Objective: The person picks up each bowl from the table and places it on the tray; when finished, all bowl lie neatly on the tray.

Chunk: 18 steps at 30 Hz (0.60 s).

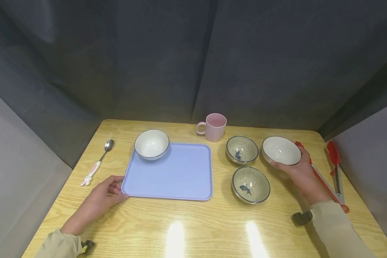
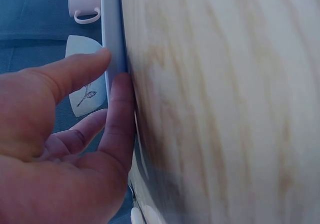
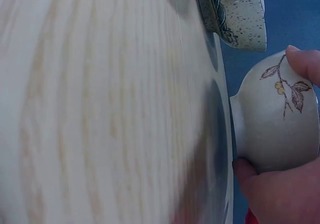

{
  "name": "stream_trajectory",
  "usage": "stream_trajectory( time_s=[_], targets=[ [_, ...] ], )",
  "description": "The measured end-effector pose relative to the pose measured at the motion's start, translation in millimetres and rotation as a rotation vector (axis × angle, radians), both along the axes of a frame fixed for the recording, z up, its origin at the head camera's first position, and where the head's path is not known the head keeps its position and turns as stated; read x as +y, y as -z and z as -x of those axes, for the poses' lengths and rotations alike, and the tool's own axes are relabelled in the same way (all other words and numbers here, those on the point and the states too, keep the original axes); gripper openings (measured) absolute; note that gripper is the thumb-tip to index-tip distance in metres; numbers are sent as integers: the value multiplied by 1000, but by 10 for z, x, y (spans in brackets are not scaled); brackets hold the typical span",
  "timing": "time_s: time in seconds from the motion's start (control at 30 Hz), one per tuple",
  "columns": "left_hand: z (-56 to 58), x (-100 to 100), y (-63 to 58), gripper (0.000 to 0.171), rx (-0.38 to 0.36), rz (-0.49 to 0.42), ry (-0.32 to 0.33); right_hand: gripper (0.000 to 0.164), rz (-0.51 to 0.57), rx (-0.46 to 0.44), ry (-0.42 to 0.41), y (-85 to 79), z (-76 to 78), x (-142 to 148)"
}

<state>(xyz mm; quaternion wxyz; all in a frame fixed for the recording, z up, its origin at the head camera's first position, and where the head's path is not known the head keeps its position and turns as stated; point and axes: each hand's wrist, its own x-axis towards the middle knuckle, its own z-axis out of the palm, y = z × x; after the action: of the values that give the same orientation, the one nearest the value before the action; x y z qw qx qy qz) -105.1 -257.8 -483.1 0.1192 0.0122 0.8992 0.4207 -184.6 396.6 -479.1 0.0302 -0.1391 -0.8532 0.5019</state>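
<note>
My left hand pinches the near left corner of a light blue rectangular tray between thumb and fingers. The tray lies flat, and a white bowl stands over its far left corner. At the right, my right hand grips another white bowl by its side, thumb in front and fingers behind. A leaf sprig decorates that bowl's outer wall in the right wrist view. Whether its foot touches the table is hard to tell. Left of it are two speckled grey-green bowls, one farther and one nearer, each with a blue fish inside.
A pink mug stands at the back middle. On the left lies a spoon with a white rabbit handle. Red-tipped metal tongs lie by the right edge, beside a long red-handled utensil partly behind my right hand. Dark curtains rise behind the wooden table.
</note>
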Motion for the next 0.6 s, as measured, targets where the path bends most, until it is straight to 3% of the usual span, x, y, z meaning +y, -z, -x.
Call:
stream_trajectory(
  time_s=[0.6],
  targets=[
    [-2,0,-4,70,1,5,1,124,10,39,-22,-160,-57,-105]
  ],
)
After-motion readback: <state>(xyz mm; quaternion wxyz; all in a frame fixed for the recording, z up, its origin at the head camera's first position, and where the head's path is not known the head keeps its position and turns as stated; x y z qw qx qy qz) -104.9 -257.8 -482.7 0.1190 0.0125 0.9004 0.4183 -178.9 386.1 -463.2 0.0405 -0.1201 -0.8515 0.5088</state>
